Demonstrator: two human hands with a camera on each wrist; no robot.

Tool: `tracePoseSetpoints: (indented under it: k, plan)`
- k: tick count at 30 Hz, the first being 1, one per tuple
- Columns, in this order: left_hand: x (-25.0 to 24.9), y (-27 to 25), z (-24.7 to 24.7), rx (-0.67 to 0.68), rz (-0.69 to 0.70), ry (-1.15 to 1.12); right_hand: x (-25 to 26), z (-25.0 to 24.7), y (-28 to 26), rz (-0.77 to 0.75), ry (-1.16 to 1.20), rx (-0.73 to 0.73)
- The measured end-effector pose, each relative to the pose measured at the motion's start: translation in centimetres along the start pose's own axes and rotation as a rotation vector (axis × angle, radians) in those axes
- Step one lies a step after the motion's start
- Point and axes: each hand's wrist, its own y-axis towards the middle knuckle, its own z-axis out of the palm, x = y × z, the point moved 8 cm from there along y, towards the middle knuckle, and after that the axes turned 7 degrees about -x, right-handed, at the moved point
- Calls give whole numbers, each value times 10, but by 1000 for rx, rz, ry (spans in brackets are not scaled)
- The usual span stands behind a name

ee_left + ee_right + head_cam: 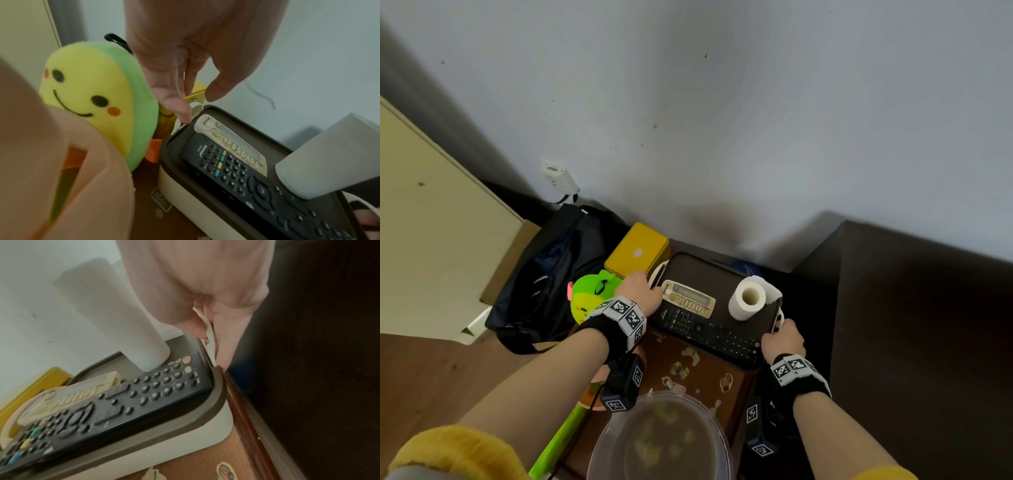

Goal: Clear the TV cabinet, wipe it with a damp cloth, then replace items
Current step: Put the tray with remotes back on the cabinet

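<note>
From the head camera, a cream box with a brown lid (690, 270) is seen on a sticker-covered stool top (688, 373), flanked by both hands. The left hand (638, 291) is laid at its left handle, the right hand (784, 341) closed round the cream handle (778, 320) at its right end. On the lid are carried a black remote (709, 330), a beige remote (688, 298) and a paper roll (748, 298).

In the left wrist view, the left fingers (180, 108) are held loosely extended, one tip touching the lid's edge beside a plush toy (92, 97); whether the handle is gripped cannot be told.

In the right wrist view, the right fingers (226, 345) are curled round the handle strap at the lid's corner.
</note>
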Motion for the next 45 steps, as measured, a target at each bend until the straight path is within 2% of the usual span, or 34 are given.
tracePoseSetpoints:
  k: [5,7,14,23,34,39,45]
  plan:
    - [4,-2,20,120,-117,-110,0,0,0,-10,3,-3]
    - [5,-2,25,132,-154,-190,1,-1,1,-22,9,-6]
    - [12,-6,26,160,-199,-252,-5,-10,-9,-40,-1,-11]
    - [-10,-26,-13,113,-135,-384,13,-52,-24,-103,29,-54]
    - [-62,-51,-118,-47,12,-418,64,-130,-46,-202,102,-102]
    - [-99,-74,-144,-67,83,-431,68,-180,-41,-234,118,-142]
    - [-175,-109,-133,-56,157,-443,42,-250,-8,-243,85,-201]
